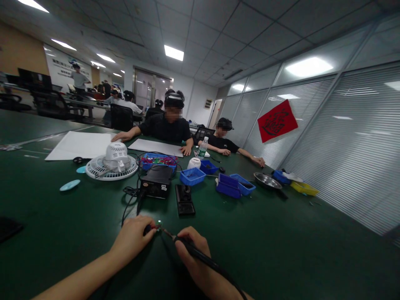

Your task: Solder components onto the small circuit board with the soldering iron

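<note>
In the lower middle of the head view, my right hand (196, 248) grips a soldering iron (195, 252) with a black handle, its cord running down to the right. The iron's metal tip points left at a small green circuit board (159, 226). My left hand (134, 233) is closed in a pinch around a small black part (147, 229), with thin reddish wires by the fingertips at the board. Whether tip and board touch is too small to tell. Just beyond my hands lie a black iron stand (185, 201) and a black soldering station (156, 182) with cables.
A white fan body on its grille (111, 168) stands at the left, beside light-blue discs (70, 185). Blue bins (192, 176), a metal bowl (267, 181) and a yellow tray (304, 188) stand farther right. Two people sit across the green table (281, 250), near white sheets (79, 143).
</note>
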### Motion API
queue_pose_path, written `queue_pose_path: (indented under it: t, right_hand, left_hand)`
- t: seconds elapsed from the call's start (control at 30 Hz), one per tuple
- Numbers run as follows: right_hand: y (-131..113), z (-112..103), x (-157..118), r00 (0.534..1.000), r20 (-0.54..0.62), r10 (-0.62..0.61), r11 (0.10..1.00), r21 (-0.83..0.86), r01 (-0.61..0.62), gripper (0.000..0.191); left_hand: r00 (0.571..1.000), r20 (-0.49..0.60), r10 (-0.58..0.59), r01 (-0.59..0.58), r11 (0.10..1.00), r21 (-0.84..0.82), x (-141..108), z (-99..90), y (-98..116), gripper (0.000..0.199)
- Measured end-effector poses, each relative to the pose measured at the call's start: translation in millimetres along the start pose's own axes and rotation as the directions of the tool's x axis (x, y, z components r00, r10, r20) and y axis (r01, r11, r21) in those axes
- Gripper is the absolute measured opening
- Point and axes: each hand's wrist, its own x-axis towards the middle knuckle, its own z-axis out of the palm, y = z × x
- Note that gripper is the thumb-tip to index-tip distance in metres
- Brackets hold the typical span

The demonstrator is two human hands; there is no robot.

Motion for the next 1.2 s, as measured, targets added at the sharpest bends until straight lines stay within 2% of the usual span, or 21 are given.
queue_pose_path:
  t: [0.47,0.67,1.2]
  right_hand:
    - [9.0,6.1,-2.1,0.999,-0.034,-0.022,0.998,-0.055,0.020,0.001]
    - [11.7,6.1,-2.4,0.995,-0.025,-0.093,0.992,-0.093,0.090,0.001]
    - [9.6,5.6,-3.0,0.989,-0.105,-0.109,0.993,-0.051,0.104,0.004]
  left_hand:
    - [1.000,0.006,-0.002,0.002,1.000,0.018,0.3,2.0,-1.9,0.013]
    - [1.000,-0.001,0.005,-0.005,1.000,0.016,0.8,3.1,-2.9,0.013]
    - [1.000,0.000,-0.004,0.004,1.000,0.020,0.2,0.6,-1.3,0.015]
